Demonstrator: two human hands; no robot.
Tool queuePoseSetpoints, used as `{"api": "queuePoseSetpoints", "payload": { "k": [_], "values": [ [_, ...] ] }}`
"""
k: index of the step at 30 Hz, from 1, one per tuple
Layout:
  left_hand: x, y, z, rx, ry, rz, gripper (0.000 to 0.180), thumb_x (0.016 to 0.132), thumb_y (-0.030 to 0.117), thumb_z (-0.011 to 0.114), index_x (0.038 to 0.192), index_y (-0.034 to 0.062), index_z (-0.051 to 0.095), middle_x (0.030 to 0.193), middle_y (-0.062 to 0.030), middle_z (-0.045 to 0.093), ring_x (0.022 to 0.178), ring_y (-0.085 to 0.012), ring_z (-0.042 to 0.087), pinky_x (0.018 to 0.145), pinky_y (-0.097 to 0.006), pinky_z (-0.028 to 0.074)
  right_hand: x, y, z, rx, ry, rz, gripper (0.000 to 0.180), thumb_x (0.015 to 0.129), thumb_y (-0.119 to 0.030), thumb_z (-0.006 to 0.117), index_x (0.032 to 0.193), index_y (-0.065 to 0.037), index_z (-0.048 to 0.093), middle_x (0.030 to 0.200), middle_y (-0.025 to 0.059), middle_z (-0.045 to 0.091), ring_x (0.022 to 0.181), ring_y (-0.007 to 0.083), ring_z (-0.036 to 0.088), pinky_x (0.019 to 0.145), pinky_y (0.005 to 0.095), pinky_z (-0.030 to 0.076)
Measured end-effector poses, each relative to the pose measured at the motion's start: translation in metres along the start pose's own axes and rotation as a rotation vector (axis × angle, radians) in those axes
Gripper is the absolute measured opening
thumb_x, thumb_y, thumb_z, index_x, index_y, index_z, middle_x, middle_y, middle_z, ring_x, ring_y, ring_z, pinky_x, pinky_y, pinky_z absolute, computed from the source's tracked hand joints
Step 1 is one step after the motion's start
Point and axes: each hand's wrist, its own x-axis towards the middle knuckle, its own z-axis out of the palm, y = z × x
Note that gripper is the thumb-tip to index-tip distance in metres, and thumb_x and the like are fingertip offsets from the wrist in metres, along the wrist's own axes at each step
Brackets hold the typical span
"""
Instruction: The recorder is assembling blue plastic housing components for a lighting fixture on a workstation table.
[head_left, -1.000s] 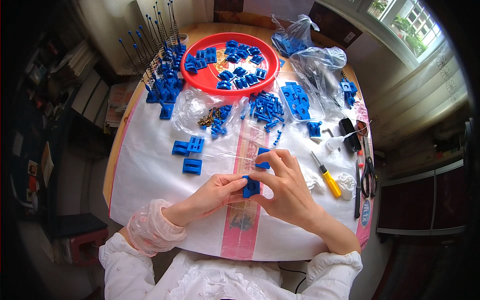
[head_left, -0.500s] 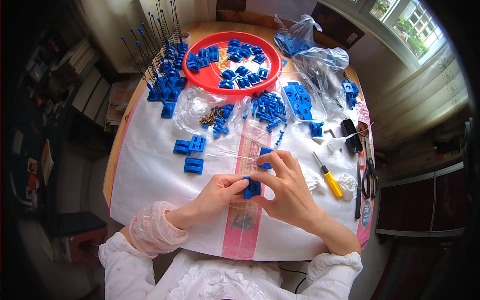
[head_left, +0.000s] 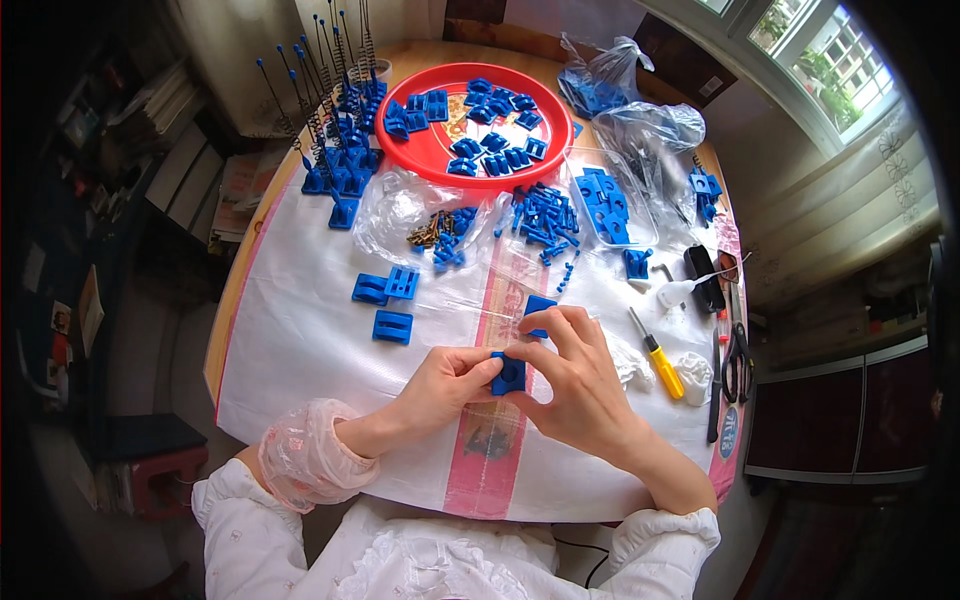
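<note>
Between my hands, at the middle of the table, is a small blue plastic block (head_left: 509,375) with a round recess in its face. My left hand (head_left: 452,384) pinches its left side with thumb and fingers. On its right side, the thumb and index finger of my right hand (head_left: 578,385) grip the upper and lower edges. Just beyond the right fingertips lies another blue plastic piece (head_left: 538,305), partly covered by them. Farther left rest a blue slotted piece (head_left: 392,327) and two touching blue pieces, one arched (head_left: 370,289) and one slotted (head_left: 403,282).
A red round tray (head_left: 382,125) with several blue parts stands at the back. Before it are a clear bag (head_left: 385,225) with screws and a pile of blue pegs (head_left: 548,220). Spring-topped blue pieces (head_left: 350,170) stand left; a yellow screwdriver (head_left: 664,370) and scissors (head_left: 738,360) lie right.
Both hands keep their grip on the blue block with almost no movement. The whole view has shifted slightly.
</note>
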Motion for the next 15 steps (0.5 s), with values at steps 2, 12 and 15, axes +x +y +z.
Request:
{"api": "queuePoseSetpoints", "payload": {
  "k": [2,12,15],
  "values": [
    [0.001,0.002,0.001,-0.027,-0.003,0.024,0.033,0.104,0.017,0.051,0.126,-0.0051,0.061,0.113,-0.0076,0.067,0.1,-0.0124,0.065,0.092,-0.029,0.058,0.001,-0.001,-0.004,0.008,-0.013,0.004,0.048,0.063,-0.01,0.083,0.107,-0.009,0.065,0.116,0.0094,0.057,0.113,0.0306,0.05,0.091,0.0427,0.041],
    [0.0,0.011,0.001,0.024,0.069,-0.046,0.035,0.105,0.018,0.05,0.127,-0.0069,0.059,0.117,-0.0133,0.067,0.107,-0.0186,0.066,0.095,-0.032,0.057,0.008,0.015,-0.053,0.331,0.261,0.267,0.033,0.08,-0.007,0.077,0.11,-0.004,0.067,0.089,0.0053,0.066,0.089,0.0175,0.063,0.079,0.0301,0.044],
    [0.0,0.012,0.0,0.058,0.067,-0.008,0.036,0.104,0.019,0.05,0.128,-0.0065,0.059,0.117,-0.0134,0.067,0.108,-0.0192,0.066,0.096,-0.033,0.056,0.008,0.029,-0.041,0.541,0.305,0.35,0.012,0.089,-0.009,0.071,0.087,-0.002,0.062,0.067,0.0,0.06,0.064,0.0075,0.057,0.06,0.0243,0.041]
  ]
}}
